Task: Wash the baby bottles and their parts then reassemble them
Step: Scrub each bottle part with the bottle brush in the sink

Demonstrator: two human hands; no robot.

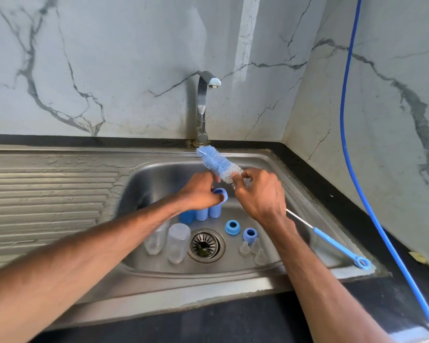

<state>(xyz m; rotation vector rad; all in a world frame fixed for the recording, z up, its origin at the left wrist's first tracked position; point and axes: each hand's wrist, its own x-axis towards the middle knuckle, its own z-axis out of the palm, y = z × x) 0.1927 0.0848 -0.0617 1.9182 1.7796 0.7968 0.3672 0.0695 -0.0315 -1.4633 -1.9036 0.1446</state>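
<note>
Over the sink, my left hand (200, 191) grips a blue bottle ring (221, 193) with its opening facing right. My right hand (259, 194) grips the bottle brush by its wire stem just below the blue and white bristle head (214, 161), which points up toward the tap; the blue handle (337, 246) trails over the sink's right rim. In the basin lie two clear bottles (177, 242), three blue caps (202, 214), two more blue rings (232, 227) and several clear teats (253, 250).
The steel sink basin (159, 179) has a drain (206, 245) at its middle and a ribbed drainboard (47, 194) on the left. A tap (203, 105) rises behind, not running. A blue hose (349, 144) hangs along the right wall. Black counter (233, 323) borders the front.
</note>
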